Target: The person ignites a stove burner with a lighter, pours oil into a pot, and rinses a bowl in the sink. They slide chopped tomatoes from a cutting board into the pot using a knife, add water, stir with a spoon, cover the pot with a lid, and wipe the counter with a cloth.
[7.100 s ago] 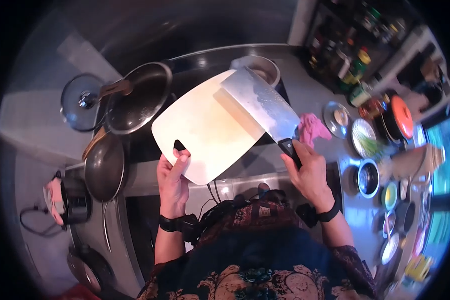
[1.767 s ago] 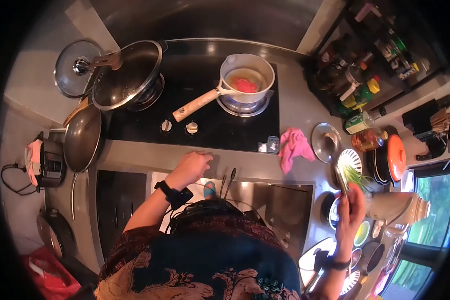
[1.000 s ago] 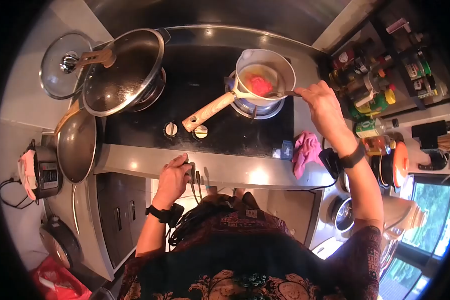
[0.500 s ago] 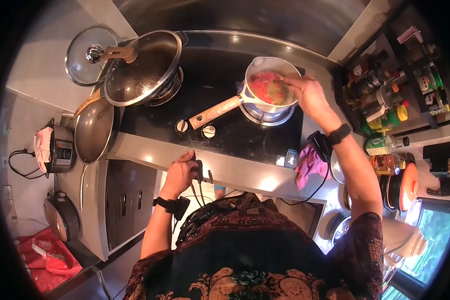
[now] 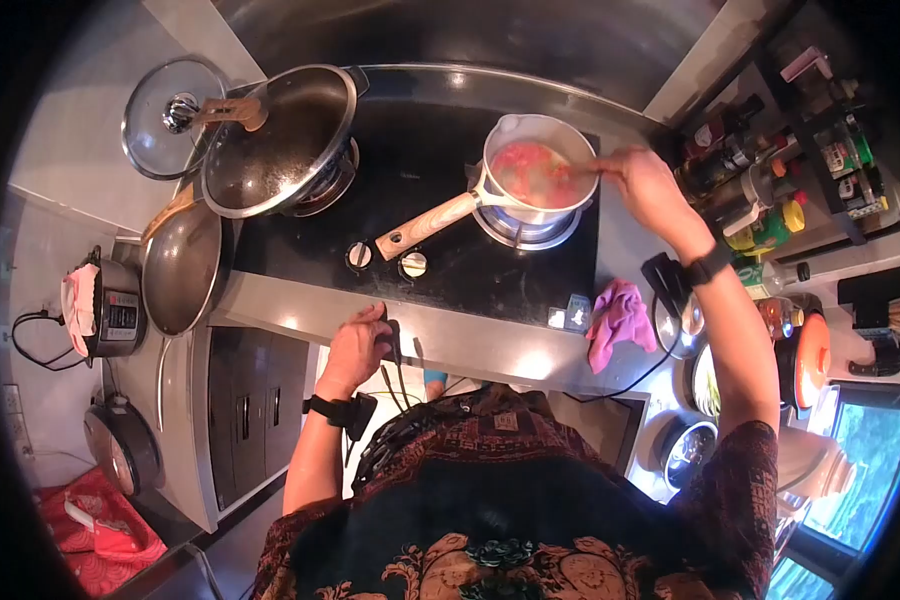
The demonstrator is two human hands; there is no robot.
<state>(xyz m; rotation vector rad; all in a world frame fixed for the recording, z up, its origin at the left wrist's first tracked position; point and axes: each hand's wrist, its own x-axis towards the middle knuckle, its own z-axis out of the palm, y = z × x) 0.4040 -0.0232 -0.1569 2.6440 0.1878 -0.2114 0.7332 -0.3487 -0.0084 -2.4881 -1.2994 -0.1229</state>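
Note:
A white saucepan [image 5: 492, 150] with a wooden handle [image 5: 430, 225] sits on the right burner, holding red pieces in cloudy liquid. At its right rim is my right hand [image 5: 654, 198], fingers pinched round something thin and blurred that reaches over the pot; I cannot make out what it is. My left hand [image 5: 355, 350] is closed at the counter's front edge, below the stove knobs [image 5: 413, 264], with a black cable [image 5: 398, 365] between its fingers and hanging down.
A wok [image 5: 280, 150] stands on the left burner, a glass lid [image 5: 160, 125] behind it and a frying pan [image 5: 182, 268] beside it. A purple cloth [image 5: 622, 322] lies on the counter at right. Bottles [image 5: 775, 225] fill the right-hand rack. A cooker [image 5: 118, 312] stands far left.
My right hand has moved right, from over the pot to just outside its rim. The pot's contents look cloudier. My left hand stays at the counter edge. The view has shifted slightly.

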